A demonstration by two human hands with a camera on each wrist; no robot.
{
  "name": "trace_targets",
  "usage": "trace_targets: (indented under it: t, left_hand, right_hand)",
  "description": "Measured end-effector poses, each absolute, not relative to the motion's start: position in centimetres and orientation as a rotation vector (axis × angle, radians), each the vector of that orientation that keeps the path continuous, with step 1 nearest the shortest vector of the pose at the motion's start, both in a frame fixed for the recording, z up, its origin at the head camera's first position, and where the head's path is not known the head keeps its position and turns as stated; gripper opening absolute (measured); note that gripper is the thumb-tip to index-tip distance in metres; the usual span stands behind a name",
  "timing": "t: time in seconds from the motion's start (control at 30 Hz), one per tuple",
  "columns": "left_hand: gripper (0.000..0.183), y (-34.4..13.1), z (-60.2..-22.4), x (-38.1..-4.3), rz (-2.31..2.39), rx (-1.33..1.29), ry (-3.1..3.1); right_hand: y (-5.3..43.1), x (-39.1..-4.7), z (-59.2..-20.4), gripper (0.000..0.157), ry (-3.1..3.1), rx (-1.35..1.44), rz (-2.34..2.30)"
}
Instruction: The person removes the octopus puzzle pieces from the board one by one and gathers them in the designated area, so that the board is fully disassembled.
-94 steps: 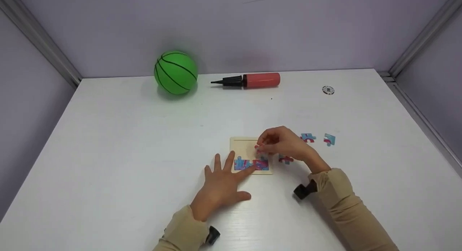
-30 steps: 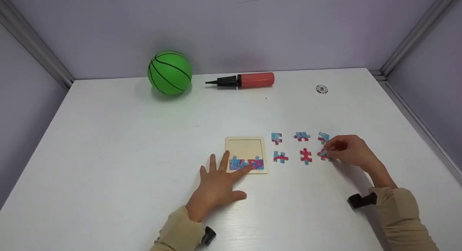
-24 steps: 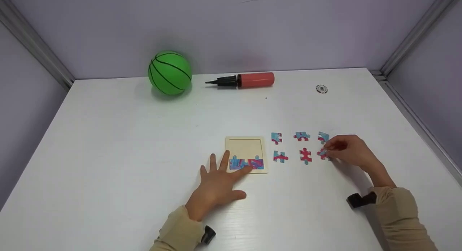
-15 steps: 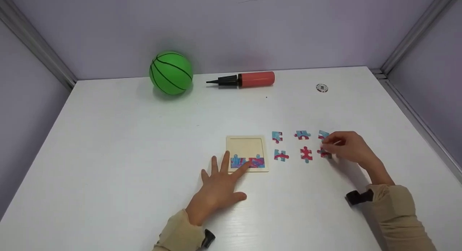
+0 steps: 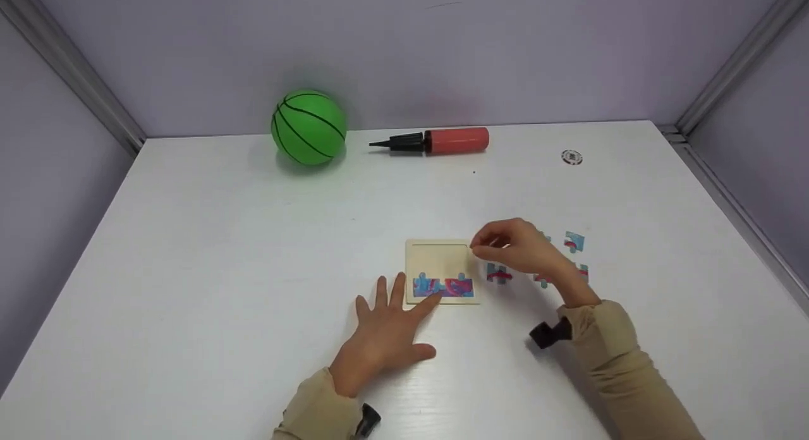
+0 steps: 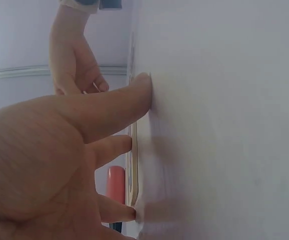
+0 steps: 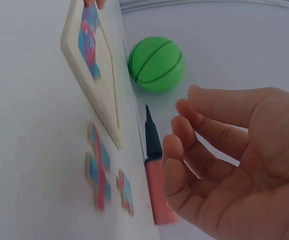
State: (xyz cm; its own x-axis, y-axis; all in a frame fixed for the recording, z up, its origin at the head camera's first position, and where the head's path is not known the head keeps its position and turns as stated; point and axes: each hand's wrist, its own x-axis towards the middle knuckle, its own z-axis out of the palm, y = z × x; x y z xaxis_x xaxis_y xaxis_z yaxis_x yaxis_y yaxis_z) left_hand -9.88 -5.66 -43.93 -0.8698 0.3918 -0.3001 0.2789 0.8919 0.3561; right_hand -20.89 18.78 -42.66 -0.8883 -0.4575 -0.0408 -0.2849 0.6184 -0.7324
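Resting spread and released with the left grip (image 5: 382, 339), straight-fingered, at the near left corner of the wooden tray (image 5: 436, 260), with one fingertip on the joined puzzle pieces (image 5: 461, 289) lying along its near side. Hovering at the tray's far right corner with the right grip (image 5: 521, 246), loosely curved and empty. Sharing the white surface (image 5: 221, 269) with loose puzzle pieces (image 5: 499, 274) right of the tray, and, farther back, with a green ball (image 5: 309, 128), red pump (image 5: 452, 141) and round chip (image 5: 572, 157).
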Motion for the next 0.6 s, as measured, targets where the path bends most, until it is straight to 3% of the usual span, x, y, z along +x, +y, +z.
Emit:
trace_targets:
  t: [0.27, 0.6]
  left_hand:
    - [0.074, -5.7, -44.0, -10.1, 0.397, 0.536, 2.675]
    - [0.074, -5.8, -44.0, -10.1, 0.348, 0.511, 2.694]
  right_hand:
    - [12.9, -21.4, -43.5, 0.012, 2.489, -0.791, -1.037]
    - [11.2, -21.8, -44.1, 0.012, 2.48, -0.871, -0.922]
